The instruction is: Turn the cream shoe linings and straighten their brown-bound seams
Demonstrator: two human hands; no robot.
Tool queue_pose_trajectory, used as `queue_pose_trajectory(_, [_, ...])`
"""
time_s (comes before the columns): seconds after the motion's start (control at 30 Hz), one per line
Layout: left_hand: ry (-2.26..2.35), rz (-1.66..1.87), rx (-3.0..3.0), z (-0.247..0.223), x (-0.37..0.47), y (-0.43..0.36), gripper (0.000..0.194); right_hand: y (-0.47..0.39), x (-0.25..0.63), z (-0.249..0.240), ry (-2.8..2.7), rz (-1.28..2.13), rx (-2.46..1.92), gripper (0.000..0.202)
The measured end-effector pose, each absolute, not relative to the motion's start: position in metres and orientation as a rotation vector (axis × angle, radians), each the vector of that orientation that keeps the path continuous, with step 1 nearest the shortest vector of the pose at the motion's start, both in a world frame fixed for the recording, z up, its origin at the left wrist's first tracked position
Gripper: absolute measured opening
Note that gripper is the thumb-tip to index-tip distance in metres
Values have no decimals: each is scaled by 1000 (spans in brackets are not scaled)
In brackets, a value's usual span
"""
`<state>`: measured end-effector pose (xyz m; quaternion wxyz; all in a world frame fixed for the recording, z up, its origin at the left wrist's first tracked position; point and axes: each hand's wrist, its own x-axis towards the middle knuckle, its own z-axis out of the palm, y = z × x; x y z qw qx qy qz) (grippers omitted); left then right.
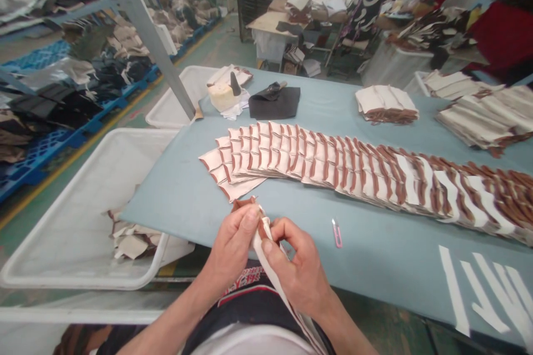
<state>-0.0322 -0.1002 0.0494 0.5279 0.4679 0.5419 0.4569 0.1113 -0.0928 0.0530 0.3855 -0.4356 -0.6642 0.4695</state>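
Both my hands hold one cream-and-brown fabric piece (266,259) at the table's near edge. My left hand (238,236) pinches its upper end, where a brown flap sticks out past the fingers. Close beside it, my right hand (293,258) grips the cream edge between thumb and curled fingers. The rest of the strip hangs down across my lap. Just beyond my hands, a long overlapping row of cream pieces with brown edges (283,150) runs across the table to the right. Pink-handled thread snips (336,234) lie on the table to the right of my right hand.
White paper strips (453,288) lie at the right front of the blue-grey table (183,188). Fabric stacks (387,102) and a black cloth (275,102) sit toward its far side. A white plastic bin (83,177) with fabric pieces stands left, near a metal post (154,39).
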Motion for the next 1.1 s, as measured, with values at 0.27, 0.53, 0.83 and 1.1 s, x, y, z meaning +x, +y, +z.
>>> queue_pose_trajectory(0.27, [1394, 863, 1475, 64, -54, -97, 31, -86, 119, 51, -1799, 1210, -1192, 22])
queue_pose_trajectory(0.53, [1287, 1051, 1279, 52, -40, -94, 34, -91, 115, 48, -1622, 1422, -1079, 22])
queue_pose_trajectory(0.83, [1201, 862, 1557, 74, -54, -69, 30, -77, 130, 40, -1637, 1141, -1217, 7])
queue_pose_trajectory(1.1, [1184, 865, 1535, 85, -58, -52, 32, -61, 147, 53, -1750, 840, -1089, 20])
